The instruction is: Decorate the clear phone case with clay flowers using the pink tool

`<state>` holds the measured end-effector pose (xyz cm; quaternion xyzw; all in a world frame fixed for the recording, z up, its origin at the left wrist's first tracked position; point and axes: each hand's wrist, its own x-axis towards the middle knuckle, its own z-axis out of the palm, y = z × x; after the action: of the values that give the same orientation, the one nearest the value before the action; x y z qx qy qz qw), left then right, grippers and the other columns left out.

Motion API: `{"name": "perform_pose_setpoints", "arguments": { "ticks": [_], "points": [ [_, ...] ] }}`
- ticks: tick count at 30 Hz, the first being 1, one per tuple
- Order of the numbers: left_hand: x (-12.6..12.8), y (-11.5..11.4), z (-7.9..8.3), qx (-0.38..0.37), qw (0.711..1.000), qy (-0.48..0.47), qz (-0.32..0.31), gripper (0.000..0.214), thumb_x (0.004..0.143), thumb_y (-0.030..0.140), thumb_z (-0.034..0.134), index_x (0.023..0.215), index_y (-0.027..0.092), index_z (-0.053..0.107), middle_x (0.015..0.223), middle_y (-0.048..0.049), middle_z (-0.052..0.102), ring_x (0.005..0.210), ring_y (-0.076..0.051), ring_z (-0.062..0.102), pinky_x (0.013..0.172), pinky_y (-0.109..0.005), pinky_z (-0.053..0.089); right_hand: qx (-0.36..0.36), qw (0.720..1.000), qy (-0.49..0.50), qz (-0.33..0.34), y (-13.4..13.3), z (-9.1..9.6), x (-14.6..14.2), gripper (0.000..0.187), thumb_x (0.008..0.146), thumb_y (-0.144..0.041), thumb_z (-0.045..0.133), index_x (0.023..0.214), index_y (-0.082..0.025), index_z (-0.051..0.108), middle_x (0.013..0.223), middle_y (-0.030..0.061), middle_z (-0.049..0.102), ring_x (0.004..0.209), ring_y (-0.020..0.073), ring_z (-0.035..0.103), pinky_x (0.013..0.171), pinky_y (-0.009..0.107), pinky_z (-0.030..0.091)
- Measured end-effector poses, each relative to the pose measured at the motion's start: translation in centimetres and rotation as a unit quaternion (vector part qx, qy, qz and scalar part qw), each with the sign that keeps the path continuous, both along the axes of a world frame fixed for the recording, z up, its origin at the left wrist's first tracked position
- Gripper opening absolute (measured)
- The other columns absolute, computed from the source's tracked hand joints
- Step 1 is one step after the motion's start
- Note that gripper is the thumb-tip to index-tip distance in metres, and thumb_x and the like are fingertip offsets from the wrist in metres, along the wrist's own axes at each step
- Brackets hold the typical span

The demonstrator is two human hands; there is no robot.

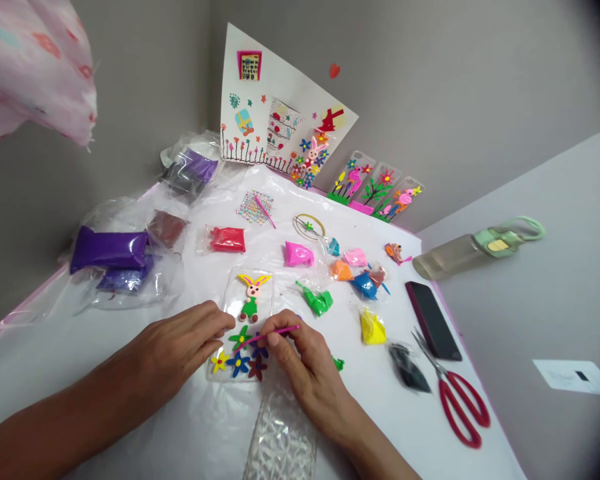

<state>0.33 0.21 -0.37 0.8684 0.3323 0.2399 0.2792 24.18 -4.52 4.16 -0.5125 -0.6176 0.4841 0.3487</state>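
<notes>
Head view: right hand (307, 367) pinches pink stick tool (270, 334), tip on clay flowers (240, 360). Left hand (180, 347), fingers loosely spread, steadies clear phone case (230, 293) at 9 o'clock. Clay looks soft, easily dented; hold case by edges.

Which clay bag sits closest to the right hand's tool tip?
The green clay bag, just above the right hand and its pink tool. The pink, orange, blue and yellow bags lie farther off to the right.

Single head view, looking forward and down, close over white table (390, 413) toward wall corner
</notes>
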Motion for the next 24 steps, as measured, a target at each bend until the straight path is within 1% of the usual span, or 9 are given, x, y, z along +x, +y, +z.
{"name": "perform_pose_setpoints", "arguments": {
  "ticks": [6,9,12,15,18,21,24],
  "points": [
    [0.01,-0.02,0.02,-0.008,1.0,-0.004,0.003,0.031,0.112,0.027,0.033,0.114,0.025,0.064,0.106,-0.0018,0.071,0.097,-0.017,0.073,0.084,-0.025,0.058,-0.008,1.0,-0.003,0.001,0.06,-0.07,-0.07,0.023,0.11,-0.035,0.046,0.102,-0.019,0.061,0.091,0.0028,0.061,0.081,0.0142,0.059,0.077,0.026,0.049],
    [0.02,-0.08,0.1,-0.035,0.999,0.003,0.004,0.029,0.111,0.028,0.036,0.115,0.026,0.065,0.107,-0.0014,0.07,0.099,-0.017,0.072,0.089,-0.027,0.058,0.002,1.0,-0.027,0.003,-0.06,-0.2,-0.1,0.023,0.11,-0.035,0.045,0.102,-0.02,0.061,0.095,0.004,0.062,0.084,0.0152,0.059,0.08,0.028,0.049],
    [-0.03,-0.04,0.01,-0.069,0.998,-0.007,-0.01,0.032,0.112,0.026,0.034,0.116,0.027,0.066,0.108,-0.0012,0.069,0.101,-0.016,0.071,0.092,-0.025,0.058,-0.002,0.999,-0.036,0.0,-0.17,-0.41,-0.12,0.024,0.11,-0.036,0.045,0.102,-0.02,0.061,0.095,0.0047,0.063,0.085,0.0161,0.059,0.081,0.029,0.05],
    [-0.08,0.06,-0.21,-0.081,0.996,-0.016,-0.015,0.034,0.112,0.026,0.033,0.115,0.028,0.067,0.106,-0.0011,0.068,0.097,-0.014,0.071,0.086,-0.022,0.059,-0.008,0.999,-0.039,-0.002,-0.17,-0.59,-0.12,0.024,0.11,-0.036,0.045,0.102,-0.02,0.06,0.096,0.0055,0.063,0.087,0.0167,0.059,0.082,0.03,0.05],
    [-0.12,0.06,-0.33,-0.082,0.996,-0.018,-0.02,0.034,0.111,0.025,0.035,0.109,0.028,0.07,0.1,-0.0009,0.067,0.089,-0.014,0.071,0.079,-0.02,0.06,-0.014,1.0,-0.009,-0.002,-0.07,-0.55,-0.13,0.024,0.109,-0.037,0.047,0.102,-0.02,0.061,0.094,0.0045,0.063,0.083,0.0154,0.06,0.079,0.028,0.051],
    [-0.11,-0.03,-0.26,-0.082,0.996,-0.026,-0.029,0.035,0.109,0.022,0.036,0.106,0.028,0.071,0.097,-0.0008,0.067,0.086,-0.014,0.07,0.078,-0.019,0.06,-0.021,0.999,0.024,-0.009,0.06,-0.36,-0.12,0.024,0.108,-0.037,0.05,0.1,-0.019,0.063,0.092,0.0036,0.063,0.081,0.0144,0.061,0.076,0.026,0.051],
    [-0.09,-0.12,-0.13,-0.083,0.996,-0.025,-0.016,0.036,0.108,0.022,0.037,0.105,0.028,0.072,0.095,-0.0008,0.066,0.084,-0.014,0.069,0.077,-0.02,0.06,-0.015,0.999,0.023,-0.016,0.17,-0.19,-0.09,0.024,0.107,-0.037,0.052,0.099,-0.019,0.065,0.091,0.0033,0.064,0.081,0.0143,0.061,0.074,0.024,0.051]
  ]
}}
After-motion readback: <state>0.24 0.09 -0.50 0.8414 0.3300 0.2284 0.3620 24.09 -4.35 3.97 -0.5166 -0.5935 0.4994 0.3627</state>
